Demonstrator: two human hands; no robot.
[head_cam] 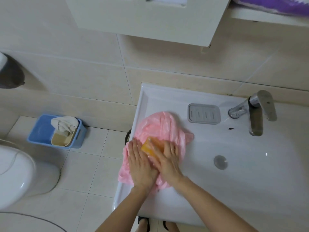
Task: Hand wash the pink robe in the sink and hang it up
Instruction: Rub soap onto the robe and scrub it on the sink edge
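Here, pink robe (160,124) on sink (234,181).

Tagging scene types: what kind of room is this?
Most likely a home bathroom: a white sink with a chrome faucet, a toilet beside it on a tiled floor, and tiled walls.

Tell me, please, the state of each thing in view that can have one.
left hand: flat, pressing the pink robe
right hand: fingers straight, pressing the soap bar
pink robe: crumpled on the sink ledge
soap bar: lying on the robe
soap dish: empty
faucet: no stream visible
blue basket: holding a cloth
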